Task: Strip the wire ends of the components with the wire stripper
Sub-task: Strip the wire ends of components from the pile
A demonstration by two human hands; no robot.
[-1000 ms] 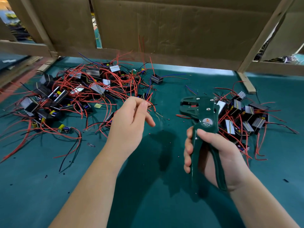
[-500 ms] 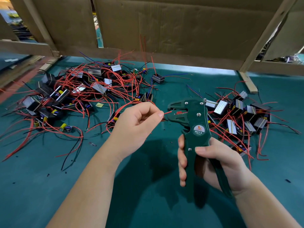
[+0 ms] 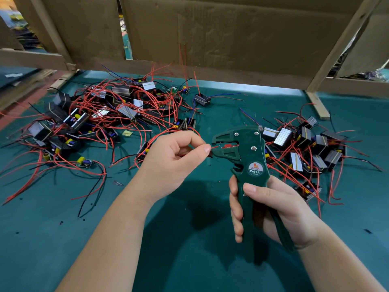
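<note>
Closer than before, the left hand (image 3: 174, 163) and right hand (image 3: 271, 207) meet over the teal desk (image 3: 63, 239). Far left, a big tangle of black boxy components (image 3: 101, 119) with red leads likely awaits stripping; a smaller heap (image 3: 305, 144) lies right. The right grips the green wire stripper (image 3: 250, 157); the left pinches a red wire end (image 3: 214, 147) at its jaws.

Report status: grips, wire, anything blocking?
Left grip pinches red wire, tip at stripper mouth. Right grip holds stripper handles, spread. Nothing between wire and mouth.
</note>
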